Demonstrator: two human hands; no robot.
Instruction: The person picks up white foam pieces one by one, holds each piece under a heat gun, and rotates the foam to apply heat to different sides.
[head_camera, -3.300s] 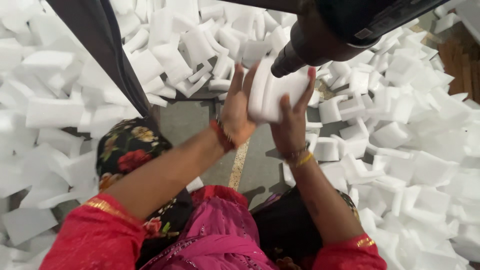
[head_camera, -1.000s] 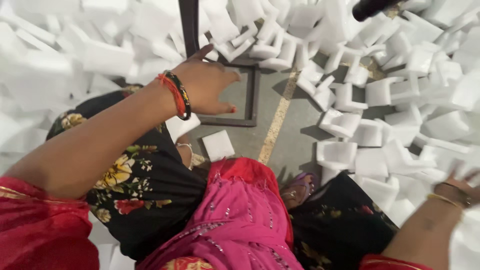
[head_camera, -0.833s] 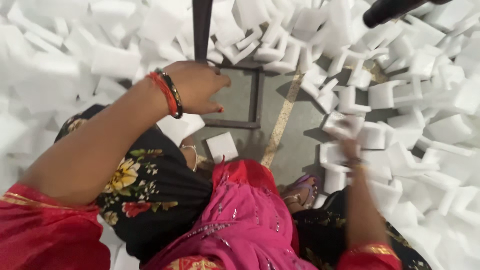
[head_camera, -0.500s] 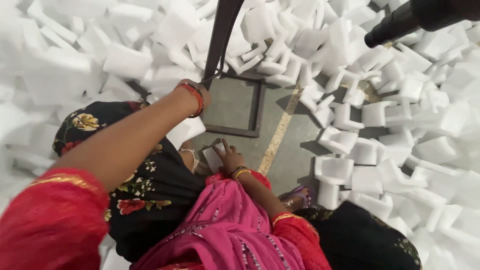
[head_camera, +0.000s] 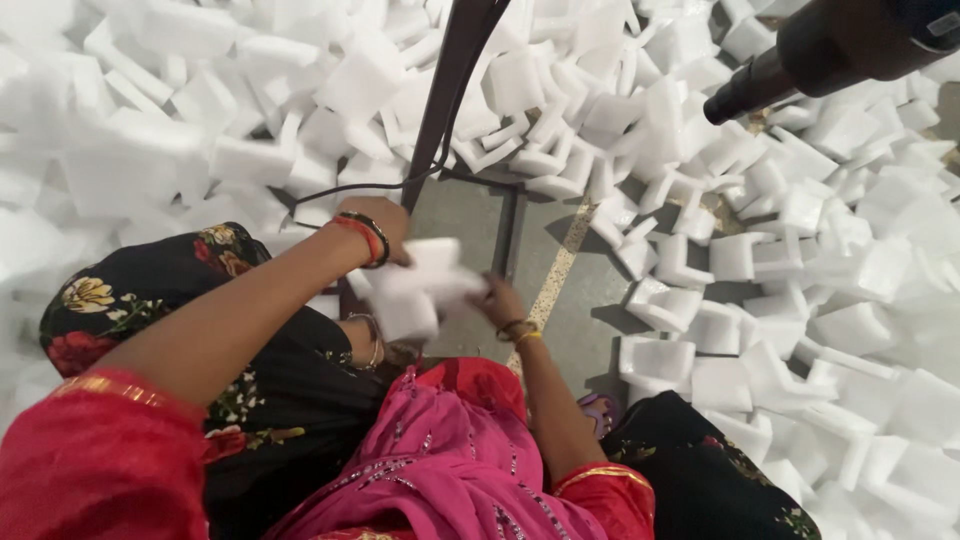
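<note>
- Head view: the left hand (head_camera: 378, 228) and the right hand (head_camera: 497, 300) meet over the lap, both closed on a white foam piece (head_camera: 415, 290) held between them; the piece is blurred, so its exact shape cannot be told.
- The left hand grips the foam piece from its upper left edge, the right hand from its right side, fingers curled around it.
- The left wrist wears red and black bangles (head_camera: 365, 235); the right wrist wears a gold bangle (head_camera: 520, 332).
- Just beyond the hands a dark metal frame (head_camera: 508, 235) stands on the grey floor (head_camera: 585, 320), with a dark upright post (head_camera: 455, 80) rising from it and a thin black cable (head_camera: 400, 185) looping off it.
- Heaps of white foam blocks (head_camera: 200, 110) surround the bare floor patch on the left, top and right.
- A dark cylindrical nozzle (head_camera: 800, 55) juts in at the upper right, above the blocks, well apart from the hands.
- A pink garment (head_camera: 440, 450) and black floral cloth (head_camera: 180, 290) fill the lower part of the view.
</note>
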